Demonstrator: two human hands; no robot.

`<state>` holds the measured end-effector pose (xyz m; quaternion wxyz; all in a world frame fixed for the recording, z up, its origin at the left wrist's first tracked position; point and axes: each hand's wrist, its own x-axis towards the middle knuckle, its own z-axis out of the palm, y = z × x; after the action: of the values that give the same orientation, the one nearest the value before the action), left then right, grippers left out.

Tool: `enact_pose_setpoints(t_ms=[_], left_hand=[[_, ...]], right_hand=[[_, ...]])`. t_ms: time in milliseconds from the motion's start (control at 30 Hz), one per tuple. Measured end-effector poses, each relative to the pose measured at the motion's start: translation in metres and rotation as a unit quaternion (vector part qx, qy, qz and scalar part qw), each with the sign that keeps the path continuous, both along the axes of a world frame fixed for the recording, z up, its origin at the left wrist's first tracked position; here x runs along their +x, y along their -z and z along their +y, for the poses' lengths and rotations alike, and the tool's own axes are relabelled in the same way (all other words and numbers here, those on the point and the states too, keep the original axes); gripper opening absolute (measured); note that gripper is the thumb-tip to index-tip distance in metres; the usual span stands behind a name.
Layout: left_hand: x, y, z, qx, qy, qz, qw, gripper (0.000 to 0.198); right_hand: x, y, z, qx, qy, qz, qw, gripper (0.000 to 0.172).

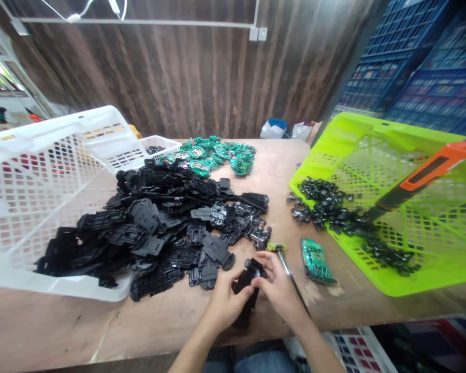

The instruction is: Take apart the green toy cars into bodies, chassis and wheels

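Gripping chassis (245, 284) — wheels (386, 254) in green basket (442, 243)

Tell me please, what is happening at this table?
A person holds one black plastic part with the left hand and right hand over the wooden table. A pile of similar black parts lies behind it, beside a white basket. A green car shell and a small tool lie near the right hand.

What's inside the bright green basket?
A heap of small black parts spills from the green basket, and an orange tool pokes in. Anything beneath the heap is covered.
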<state>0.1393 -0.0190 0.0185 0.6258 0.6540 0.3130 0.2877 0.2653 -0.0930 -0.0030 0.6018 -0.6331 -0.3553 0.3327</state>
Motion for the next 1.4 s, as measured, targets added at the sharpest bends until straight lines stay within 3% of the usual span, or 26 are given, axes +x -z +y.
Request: enact_pose_setpoints(t_ms=[67, 133, 233, 300, 433, 600, 667, 767, 833, 933, 1100, 1267, 1333, 1400], left_hand=[[-0.001, 0.002, 0.001, -0.069, -0.044, -0.005, 0.997, 0.031], [0.0, 0.004, 0.003, -0.135, -0.053, -0.019, 0.989, 0.03], [0.005, 0.006, 0.01, -0.192, -0.041, -0.049, 0.979, 0.023], [0.008, 0.007, 0.015, -0.204, -0.071, -0.062, 0.974, 0.024], [0.01, 0.012, 0.025, -0.23, -0.118, -0.102, 0.961, 0.035], [0.013, 0.018, 0.039, -0.241, -0.216, -0.132, 0.937, 0.041], [0.016, 0.016, 0.044, -0.242, -0.244, -0.145, 0.928, 0.043], [0.023, 0.011, 0.048, -0.233, -0.256, -0.176, 0.922, 0.046], [0.028, 0.007, 0.048, -0.22, -0.254, -0.182, 0.924, 0.044], [0.035, 0.002, 0.043, -0.195, -0.254, -0.175, 0.931, 0.042], [0.045, -0.005, 0.038, -0.19, -0.219, -0.204, 0.935, 0.039], [0.049, -0.004, 0.05, -0.217, -0.218, -0.207, 0.929, 0.044], [0.049, 0.001, 0.055, -0.231, -0.227, -0.197, 0.925, 0.045], [0.049, 0.009, 0.058, -0.256, -0.228, -0.198, 0.919, 0.046]], right_hand=[[0.008, -0.009, 0.005, -0.002, -0.051, -0.02, 0.998, 0.045], [0.023, -0.021, 0.016, -0.061, -0.061, -0.128, 0.988, 0.038], [0.055, -0.034, 0.042, -0.205, 0.054, -0.305, 0.929, 0.038], [0.074, -0.035, 0.062, -0.256, 0.111, -0.349, 0.894, 0.045], [0.088, -0.027, 0.092, -0.282, 0.12, -0.38, 0.873, 0.046], [0.076, -0.033, 0.091, -0.251, 0.162, -0.384, 0.874, 0.048], [0.062, -0.037, 0.076, -0.157, 0.148, -0.366, 0.905, 0.049], [0.031, -0.036, 0.044, 0.009, 0.043, -0.348, 0.936, 0.053], [0.013, -0.034, 0.026, 0.035, 0.0, -0.384, 0.923, 0.055], [0.002, -0.028, 0.015, 0.031, 0.008, -0.441, 0.897, 0.056], [0.007, -0.022, 0.022, 0.033, 0.051, -0.45, 0.891, 0.057], [0.01, -0.029, 0.027, 0.009, 0.019, -0.392, 0.92, 0.054], [0.023, -0.037, 0.043, 0.017, -0.002, -0.346, 0.938, 0.053], [0.046, -0.048, 0.079, 0.03, -0.007, -0.319, 0.947, 0.047]])
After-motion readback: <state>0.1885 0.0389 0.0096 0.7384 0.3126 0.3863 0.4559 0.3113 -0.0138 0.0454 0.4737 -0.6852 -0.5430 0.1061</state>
